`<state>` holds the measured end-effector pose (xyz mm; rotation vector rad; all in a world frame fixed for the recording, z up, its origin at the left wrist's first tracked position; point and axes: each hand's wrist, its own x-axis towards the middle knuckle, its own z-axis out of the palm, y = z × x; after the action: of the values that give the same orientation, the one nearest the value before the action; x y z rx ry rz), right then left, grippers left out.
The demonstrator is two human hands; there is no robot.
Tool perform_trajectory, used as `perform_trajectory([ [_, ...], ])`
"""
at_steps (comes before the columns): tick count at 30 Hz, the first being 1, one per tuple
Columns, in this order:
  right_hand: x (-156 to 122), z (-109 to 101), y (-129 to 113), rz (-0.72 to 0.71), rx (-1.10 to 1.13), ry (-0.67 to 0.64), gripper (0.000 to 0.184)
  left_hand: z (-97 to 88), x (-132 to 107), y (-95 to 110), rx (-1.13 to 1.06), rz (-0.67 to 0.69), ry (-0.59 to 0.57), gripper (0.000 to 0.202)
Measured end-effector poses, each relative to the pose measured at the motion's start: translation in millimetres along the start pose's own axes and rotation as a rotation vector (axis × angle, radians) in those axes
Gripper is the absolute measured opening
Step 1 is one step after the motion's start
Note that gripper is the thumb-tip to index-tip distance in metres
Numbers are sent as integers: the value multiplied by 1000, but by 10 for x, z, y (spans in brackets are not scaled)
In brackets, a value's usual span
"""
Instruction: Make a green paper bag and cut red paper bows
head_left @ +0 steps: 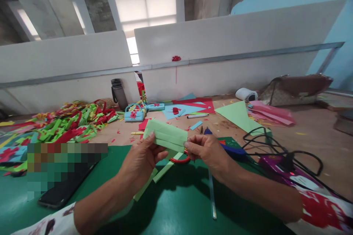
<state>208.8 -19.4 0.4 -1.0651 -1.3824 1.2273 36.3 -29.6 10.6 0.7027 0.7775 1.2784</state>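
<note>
The head view looks forward and down, close over left hand (145,155) and right hand (207,151), toward the window (160,3) beyond.

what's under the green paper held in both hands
Below the green paper, part of a red loop and pale green strips show; whatever the paper covers can't be seen.

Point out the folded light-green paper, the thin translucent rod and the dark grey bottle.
Folded light-green paper (167,134): head view, middle of its face.
Thin translucent rod (211,194): head view, middle of its visible length.
Dark grey bottle (120,96): head view, its body.
</note>
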Motion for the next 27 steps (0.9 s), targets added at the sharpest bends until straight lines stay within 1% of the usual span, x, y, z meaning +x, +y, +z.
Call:
perform_trajectory([
  [3,14,-14,23,1,-3,-5,24,-31,35,23,-34,-39,17,21],
  [8,21,-11,68,15,34,2,20,-58,52,4,-92,-63,-9,22],
  [13,-6,32,94,44,112,32,22,-46,26,4,-85,-52,-23,23],
  [18,-27,59,70,59,161,26,25,-40,-14,-26,-88,-58,-50,23],
  [22,-32,41,56,36,133,11,24,-43,0,-37,-99,-78,-59,25],
  [27,-34,16,76,-25,28,21,28,-6,-2,-41,-120,-70,-49,25],
])
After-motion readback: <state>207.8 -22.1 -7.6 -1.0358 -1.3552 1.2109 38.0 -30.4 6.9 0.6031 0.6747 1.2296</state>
